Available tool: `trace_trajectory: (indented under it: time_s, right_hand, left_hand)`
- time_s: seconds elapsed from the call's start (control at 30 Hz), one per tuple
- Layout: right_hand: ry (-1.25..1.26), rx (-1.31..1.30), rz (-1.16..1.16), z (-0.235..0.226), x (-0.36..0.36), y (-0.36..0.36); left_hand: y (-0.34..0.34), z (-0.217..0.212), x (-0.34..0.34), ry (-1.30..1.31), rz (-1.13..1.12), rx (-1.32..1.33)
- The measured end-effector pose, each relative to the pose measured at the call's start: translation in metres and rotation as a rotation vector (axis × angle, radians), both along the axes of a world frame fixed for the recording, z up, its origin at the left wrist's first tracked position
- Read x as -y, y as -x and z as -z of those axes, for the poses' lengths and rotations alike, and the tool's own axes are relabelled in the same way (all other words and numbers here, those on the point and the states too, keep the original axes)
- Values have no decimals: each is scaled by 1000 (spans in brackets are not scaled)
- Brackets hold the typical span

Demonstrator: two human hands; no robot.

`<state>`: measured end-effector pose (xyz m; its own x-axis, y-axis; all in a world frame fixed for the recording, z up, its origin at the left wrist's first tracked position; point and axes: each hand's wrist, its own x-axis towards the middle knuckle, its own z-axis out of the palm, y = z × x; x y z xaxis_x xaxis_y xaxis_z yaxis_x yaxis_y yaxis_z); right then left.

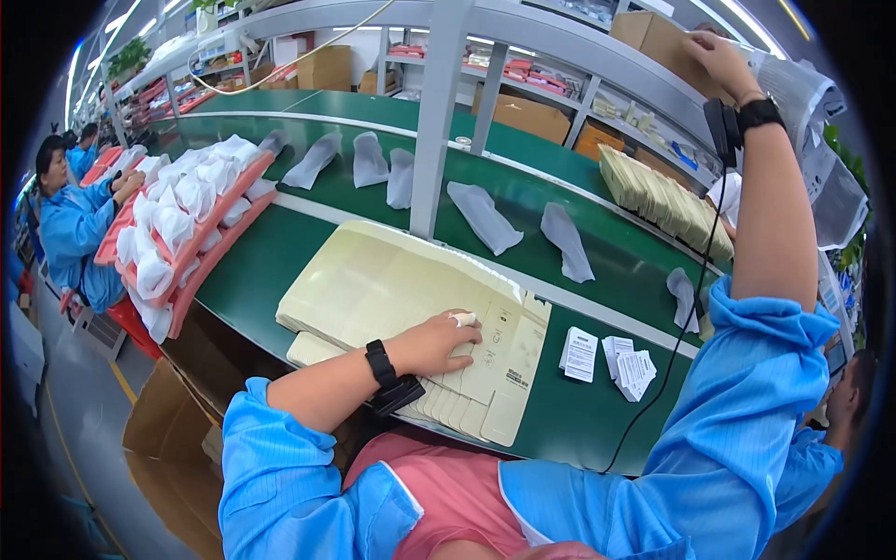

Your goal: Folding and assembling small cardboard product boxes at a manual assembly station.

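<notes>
Two cream-coloured stacks of flat, folded cartons (373, 271) overlap on the green bench in front of me. My left hand (434, 345) lies palm down on the printed part of the cartons, its fingers apart and one fingertip wrapped in white. High at the right, my right hand (723, 63) is raised to a brown cardboard box (653, 45) on the upper frame. Its bent fingers are closed over the box's edge, and the fingertips are partly hidden. Black bands circle both wrists, and a black cable (686, 345) hangs from the right one.
White printed leaflets (579, 355) lie right of the cartons. White-wrapped items (485, 217) are spread along the green conveyor (537, 247) behind a grey post (439, 121). Pink trays (210, 224) of wrapped pieces stand left, near a co-worker (75, 224). More folded cartons (663, 201) stand far right.
</notes>
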<state>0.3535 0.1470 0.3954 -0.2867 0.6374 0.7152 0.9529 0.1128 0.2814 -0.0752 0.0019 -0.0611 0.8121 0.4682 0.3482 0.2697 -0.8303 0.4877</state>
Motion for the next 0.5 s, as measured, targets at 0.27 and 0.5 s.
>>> trace_trajectory:
  time_s: [0.27, 0.5]
  right_hand:
    - [-48, -29, -116, 13, 33, -7]
    - [-182, -382, -584, 121, 86, 69]
  left_hand:
    - [-2, 0, 0, 25, 4, -25]
    - [9, -2, 7, -105, -140, -52]
